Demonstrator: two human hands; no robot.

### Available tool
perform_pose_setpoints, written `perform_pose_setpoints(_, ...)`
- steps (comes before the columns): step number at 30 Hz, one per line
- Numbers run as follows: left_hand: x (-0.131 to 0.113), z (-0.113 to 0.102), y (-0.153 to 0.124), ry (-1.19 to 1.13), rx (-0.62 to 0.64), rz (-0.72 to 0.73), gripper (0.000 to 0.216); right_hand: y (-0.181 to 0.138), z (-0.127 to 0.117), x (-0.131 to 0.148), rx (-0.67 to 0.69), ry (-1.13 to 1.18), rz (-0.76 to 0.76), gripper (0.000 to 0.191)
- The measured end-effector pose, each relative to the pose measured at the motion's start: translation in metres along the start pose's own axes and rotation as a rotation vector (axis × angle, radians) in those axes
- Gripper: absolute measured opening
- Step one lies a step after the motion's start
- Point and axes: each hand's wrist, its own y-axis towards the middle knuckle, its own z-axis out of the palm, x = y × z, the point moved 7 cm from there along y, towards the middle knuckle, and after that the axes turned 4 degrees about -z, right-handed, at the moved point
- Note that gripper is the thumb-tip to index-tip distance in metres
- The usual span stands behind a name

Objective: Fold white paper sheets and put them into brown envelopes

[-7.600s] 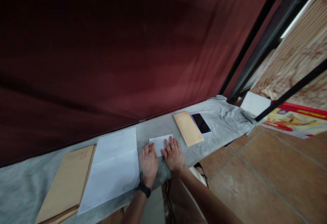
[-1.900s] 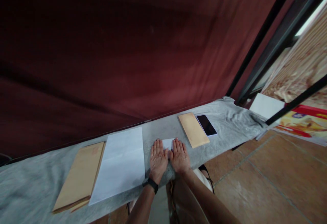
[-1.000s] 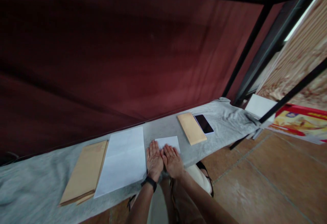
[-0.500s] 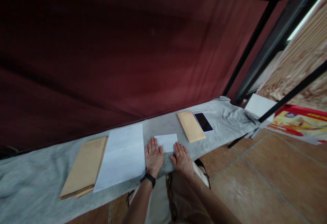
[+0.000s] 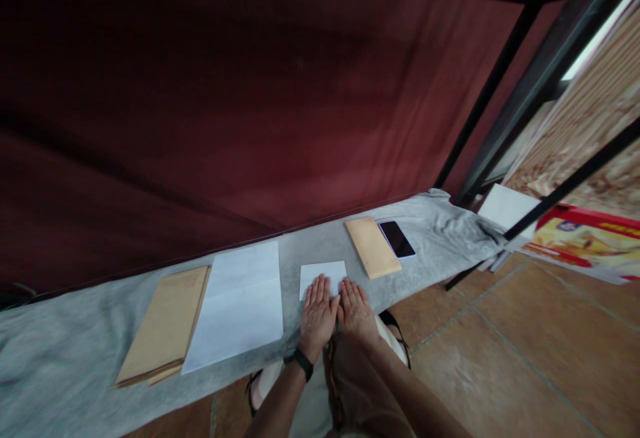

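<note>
A small white folded paper (image 5: 311, 275) lies flat on the grey cloth in front of me. My left hand (image 5: 319, 311) presses on its near edge with the fingers stretched out flat. Beside it, my right hand (image 5: 356, 308) also lies flat, its fingertips at the paper's near right corner. The two thumbs meet between the hands, and the paper's near edge is partly hidden under the fingers. Left of my hands are large white sheets (image 5: 240, 305). A single brown envelope (image 5: 373, 248) rests to the right of the paper.
A stack of brown envelopes (image 5: 163, 325) lies at the left. A phone (image 5: 397, 239) sits right of the single envelope. The grey cloth (image 5: 65, 351) covers a narrow bench along a dark red panel (image 5: 250, 125). Black metal bars (image 5: 485, 98) stand at the right, near a colourful box (image 5: 590, 241).
My left hand has slid right from the paper's left edge to its near middle, beside my right hand. The right hand has hardly moved.
</note>
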Motion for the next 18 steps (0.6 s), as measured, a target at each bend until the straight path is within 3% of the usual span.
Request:
perform_pose_setpoints(6,0.028,-0.009,0.001,-0.031,-0.053,-0.143,0.060,0.000,0.000,0.000,0.014,0.008,0.006,0.053)
perform_pose_setpoints(9,0.016,-0.011,0.013,-0.061,-0.049,-0.150,0.058,-0.002,0.002,0.000,0.032,0.001,-0.002,0.052)
perform_pose_setpoints(14,-0.022,0.002,0.039,-0.124,0.060,0.015,0.054,-0.004,0.008,0.000,0.062,-0.024,-0.005,0.050)
perform_pose_setpoints(18,-0.016,0.005,0.046,-0.068,0.053,-0.013,0.057,-0.002,0.007,0.000,0.061,-0.022,0.000,0.050)
